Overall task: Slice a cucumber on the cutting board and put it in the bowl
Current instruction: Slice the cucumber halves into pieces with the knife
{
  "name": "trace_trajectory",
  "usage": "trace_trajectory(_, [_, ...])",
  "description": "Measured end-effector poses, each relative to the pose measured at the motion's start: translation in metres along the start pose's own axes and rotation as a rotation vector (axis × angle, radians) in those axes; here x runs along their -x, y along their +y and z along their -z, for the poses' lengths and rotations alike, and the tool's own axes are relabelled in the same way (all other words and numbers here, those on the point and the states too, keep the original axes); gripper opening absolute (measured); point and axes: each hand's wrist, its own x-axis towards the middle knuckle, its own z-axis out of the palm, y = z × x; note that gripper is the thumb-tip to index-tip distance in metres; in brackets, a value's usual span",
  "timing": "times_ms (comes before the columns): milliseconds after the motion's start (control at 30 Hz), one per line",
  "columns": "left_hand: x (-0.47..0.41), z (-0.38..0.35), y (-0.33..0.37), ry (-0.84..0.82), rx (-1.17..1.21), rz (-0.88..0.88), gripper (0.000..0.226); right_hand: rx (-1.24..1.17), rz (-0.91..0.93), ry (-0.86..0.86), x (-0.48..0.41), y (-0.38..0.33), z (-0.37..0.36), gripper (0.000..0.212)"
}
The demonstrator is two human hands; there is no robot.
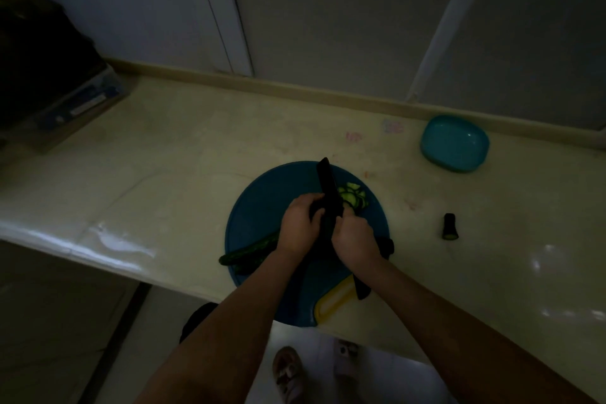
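Note:
A round blue cutting board point(259, 207) with a yellow handle lies at the counter's front edge. My right hand point(355, 239) grips the handle of a black knife point(329, 188), whose blade points away from me over the board. My left hand point(298, 226) holds a dark cucumber piece point(315, 209) against the blade's left side, fingers curled over it. Pale green cucumber slices point(354, 198) are piled just right of the blade. Another cucumber point(249, 251) lies across the board's left rim. The blue bowl point(454, 143) stands at the back right, with nothing visible in it.
A cut cucumber end point(449, 226) stands on the counter right of the board. A dark pointed object point(362, 290) lies on the board near the yellow handle, partly under my right forearm. Dark boxes point(59, 88) are stacked at the far left. The light is dim.

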Motion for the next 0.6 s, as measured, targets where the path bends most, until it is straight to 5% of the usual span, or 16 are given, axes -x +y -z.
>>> trace_trajectory(600, [0.001, -0.002, -0.001, 0.011, 0.011, 0.007, 0.026, -0.035, 0.013, 0.044, 0.016, 0.001, 0.008, 0.019])
